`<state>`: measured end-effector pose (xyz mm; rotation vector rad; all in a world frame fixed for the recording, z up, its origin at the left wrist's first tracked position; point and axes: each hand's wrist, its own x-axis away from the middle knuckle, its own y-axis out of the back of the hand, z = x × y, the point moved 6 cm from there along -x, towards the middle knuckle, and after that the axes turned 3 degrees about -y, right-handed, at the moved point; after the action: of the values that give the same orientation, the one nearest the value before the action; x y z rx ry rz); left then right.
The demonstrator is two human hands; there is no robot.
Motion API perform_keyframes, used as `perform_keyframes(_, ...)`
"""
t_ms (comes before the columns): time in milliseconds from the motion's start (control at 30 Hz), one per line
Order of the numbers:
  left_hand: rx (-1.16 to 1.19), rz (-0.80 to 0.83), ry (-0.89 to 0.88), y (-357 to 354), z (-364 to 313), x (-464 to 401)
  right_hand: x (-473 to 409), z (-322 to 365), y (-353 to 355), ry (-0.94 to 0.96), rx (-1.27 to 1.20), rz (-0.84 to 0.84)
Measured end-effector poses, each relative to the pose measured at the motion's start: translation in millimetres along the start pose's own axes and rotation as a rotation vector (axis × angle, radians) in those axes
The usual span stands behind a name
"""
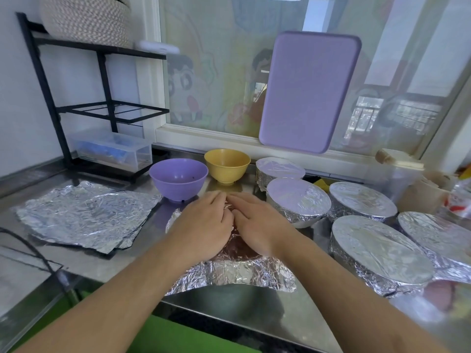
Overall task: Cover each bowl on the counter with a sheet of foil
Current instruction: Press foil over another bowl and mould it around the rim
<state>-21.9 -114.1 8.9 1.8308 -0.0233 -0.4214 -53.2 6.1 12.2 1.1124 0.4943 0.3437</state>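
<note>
A sheet of foil [237,275] lies over a bowl at the counter's front middle; the bowl itself is hidden under it. My left hand [204,220] and my right hand [257,222] press flat on top of this foil, fingers straight, fingertips almost touching. Behind them stand an uncovered purple bowl [178,178] and an uncovered yellow bowl [226,165]. Several foil-covered bowls [298,200] sit to the right. A stack of loose foil sheets [84,215] lies on the left.
A steel counter [107,266] carries everything. A black rack [102,108] with a clear plastic box [112,149] stands at the back left. A purple cutting board [308,93] leans on the window. Containers crowd the far right [397,171].
</note>
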Motion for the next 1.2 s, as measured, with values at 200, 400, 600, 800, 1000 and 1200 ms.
perform_keyframes(200,-0.253,0.036,-0.094,-18.6,11.5,-1.8,-4.9,-4.0,-3.6,-0.063,-0.077,0.056)
perform_keyframes(400,-0.236,0.002,-0.074,-21.8,9.6,-6.8,7.6,-10.1,-9.6,-0.117,-0.024,-0.012)
perform_keyframes(600,-0.022,-0.002,0.127,-21.4,20.9,-13.1,28.9,-6.0,-20.7,-0.016,0.098,-0.089)
perform_keyframes(800,0.095,0.050,0.201,-6.3,17.9,-17.5,33.1,-0.5,-14.3,-0.016,0.105,-0.087)
perform_keyframes(1000,0.143,-0.161,0.110,-3.6,9.9,8.6,32.5,2.1,-12.7,-0.025,0.109,-0.097)
perform_keyframes(1200,0.118,-0.124,0.107,-16.5,0.3,36.5,36.5,-2.2,-13.3,-0.060,-0.013,-0.103)
